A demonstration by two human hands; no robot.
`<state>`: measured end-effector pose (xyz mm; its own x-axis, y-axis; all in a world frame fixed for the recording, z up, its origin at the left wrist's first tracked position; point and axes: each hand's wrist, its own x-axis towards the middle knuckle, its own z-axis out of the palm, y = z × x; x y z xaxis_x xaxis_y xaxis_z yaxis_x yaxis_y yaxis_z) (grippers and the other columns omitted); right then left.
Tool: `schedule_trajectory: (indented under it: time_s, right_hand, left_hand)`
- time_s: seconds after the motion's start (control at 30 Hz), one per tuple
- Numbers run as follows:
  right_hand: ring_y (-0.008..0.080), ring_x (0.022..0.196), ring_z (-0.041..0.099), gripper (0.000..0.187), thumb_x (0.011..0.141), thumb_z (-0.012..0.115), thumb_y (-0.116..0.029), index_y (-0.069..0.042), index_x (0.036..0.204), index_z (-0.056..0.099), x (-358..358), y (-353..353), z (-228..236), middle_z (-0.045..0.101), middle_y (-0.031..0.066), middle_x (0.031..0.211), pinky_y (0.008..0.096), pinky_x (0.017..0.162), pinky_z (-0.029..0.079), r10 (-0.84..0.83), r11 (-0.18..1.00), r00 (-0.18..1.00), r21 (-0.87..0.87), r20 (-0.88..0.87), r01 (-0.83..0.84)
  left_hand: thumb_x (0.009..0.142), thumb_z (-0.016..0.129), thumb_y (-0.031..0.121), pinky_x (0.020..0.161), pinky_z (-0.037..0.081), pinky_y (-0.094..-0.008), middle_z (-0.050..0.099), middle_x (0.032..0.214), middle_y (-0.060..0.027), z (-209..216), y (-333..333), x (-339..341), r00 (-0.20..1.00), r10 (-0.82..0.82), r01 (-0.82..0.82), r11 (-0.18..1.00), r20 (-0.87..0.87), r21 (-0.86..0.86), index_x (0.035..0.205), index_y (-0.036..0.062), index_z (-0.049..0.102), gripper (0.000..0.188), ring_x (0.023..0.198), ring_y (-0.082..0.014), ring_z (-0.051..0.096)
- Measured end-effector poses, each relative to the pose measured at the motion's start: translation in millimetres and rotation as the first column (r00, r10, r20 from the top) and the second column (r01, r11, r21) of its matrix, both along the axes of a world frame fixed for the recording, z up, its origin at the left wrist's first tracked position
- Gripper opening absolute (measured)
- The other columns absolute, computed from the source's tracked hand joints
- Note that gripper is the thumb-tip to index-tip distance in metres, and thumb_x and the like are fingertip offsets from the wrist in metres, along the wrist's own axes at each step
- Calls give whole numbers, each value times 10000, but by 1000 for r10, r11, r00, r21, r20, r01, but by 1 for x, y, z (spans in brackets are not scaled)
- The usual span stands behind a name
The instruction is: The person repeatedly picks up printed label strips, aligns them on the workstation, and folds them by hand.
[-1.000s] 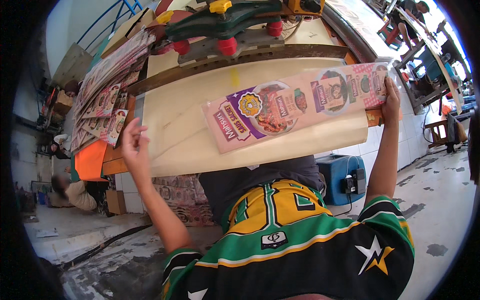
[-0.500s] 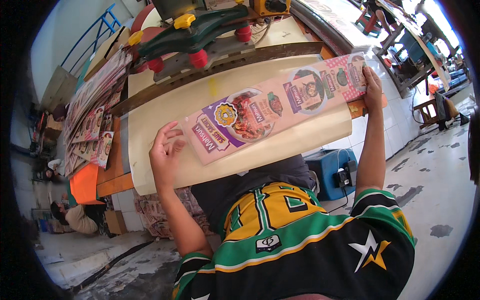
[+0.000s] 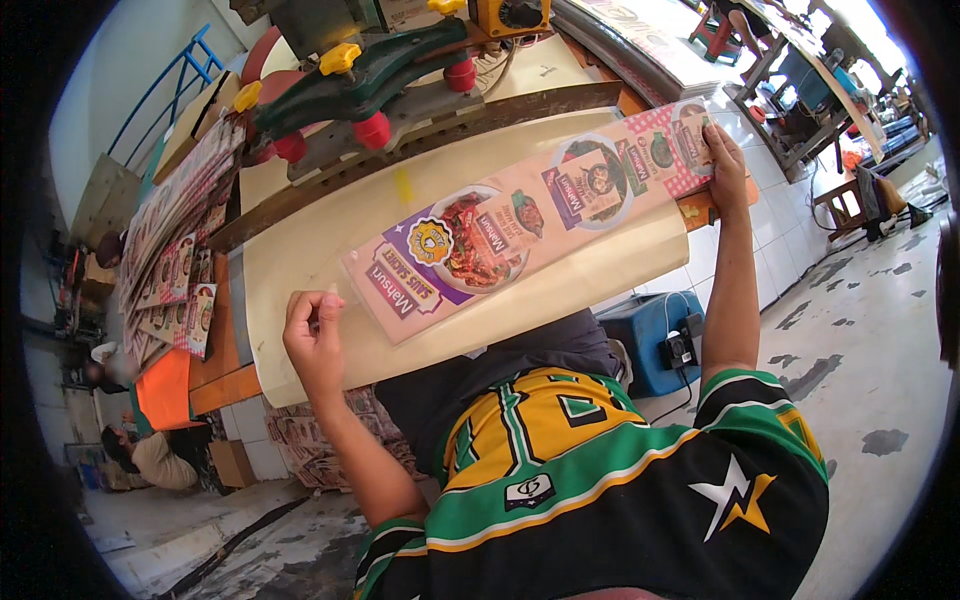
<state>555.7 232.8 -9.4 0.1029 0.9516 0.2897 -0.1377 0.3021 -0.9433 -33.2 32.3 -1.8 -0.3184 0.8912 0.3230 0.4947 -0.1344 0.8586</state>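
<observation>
A long pink printed sheet (image 3: 540, 217) with pictures of food bowls and a purple label lies slantwise above the beige sheet (image 3: 590, 285) on the table. My right hand (image 3: 731, 172) is closed on its far right end, with the thumb on top. Just off the sheet's lower left corner, my left hand (image 3: 314, 338) has its fingers curled and its thumb against the forefinger. Whether anything small is pinched there cannot be made out. Behind the sheet runs a long brown metal bar (image 3: 420, 152).
A dark green machine frame (image 3: 375, 85) with yellow knobs and red feet stands beyond the bar. Fanned stacks of printed sheets (image 3: 180, 240) lie at the left, near an orange sheet (image 3: 163, 390). A blue box (image 3: 640, 335) with a plugged adapter sits below, at the right.
My left hand has moved slightly down and away from the sheet's corner, and its spread fingers have curled closed. My right hand keeps its hold on the right end. The whole view has shifted a little.
</observation>
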Motion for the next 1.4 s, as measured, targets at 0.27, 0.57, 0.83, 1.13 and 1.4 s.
schedule_trajectory:
  time_s: [0.27, 0.57, 0.83, 1.13, 1.4]
  right_hand:
    - [88, 923, 686, 409, 1050, 598, -301, 44, 1262, 655, -1, 2, -2, 725, 61, 1080, 237, 815, 546, -55, 998, 998, -31, 7, 55]
    - [92, 934, 685, 421, 1046, 604, -313, 43, 1265, 655, -13, -2, 7, 723, 62, 1090, 238, 822, 545, -99, 995, 995, -11, 23, 99]
    - [92, 921, 687, 405, 1044, 611, -301, 45, 1248, 659, -1, 5, -1, 723, 69, 1085, 237, 806, 554, -62, 997, 998, -44, 12, 63]
    - [91, 914, 687, 397, 1052, 597, -296, 49, 1239, 664, -4, 8, -1, 725, 72, 1075, 237, 805, 553, -84, 996, 996, -38, 25, 85]
    - [83, 910, 677, 399, 1064, 575, -304, 40, 1248, 662, 0, 15, 9, 724, 64, 1082, 238, 797, 547, 10, 994, 982, -111, 188, 11]
  left_hand:
    - [1034, 627, 154, 736, 466, -239, 625, 1022, -42, 8, 12, 18, 959, -40, 21, 997, 282, 70, 1381, 45, 514, 380, 836, -82, 562]
    - [926, 789, 230, 609, 411, -218, 507, 705, 44, 6, 13, 27, 989, -87, 94, 994, 117, -53, 1522, 81, 461, 696, 657, -58, 473]
    - [957, 747, 236, 640, 398, -245, 501, 731, 38, 22, 10, 28, 998, 58, -62, 980, -26, -187, 1174, 7, 697, 320, 695, -76, 470]
    - [987, 689, 179, 710, 426, -235, 599, 888, -20, 24, 6, 5, 993, 89, -86, 996, -76, 35, 851, -33, 680, 253, 808, -94, 536]
    - [1036, 618, 185, 747, 425, -220, 710, 1033, -90, 53, 25, 26, 959, -194, 190, 981, 207, 36, 840, -4, 621, 273, 823, -89, 549]
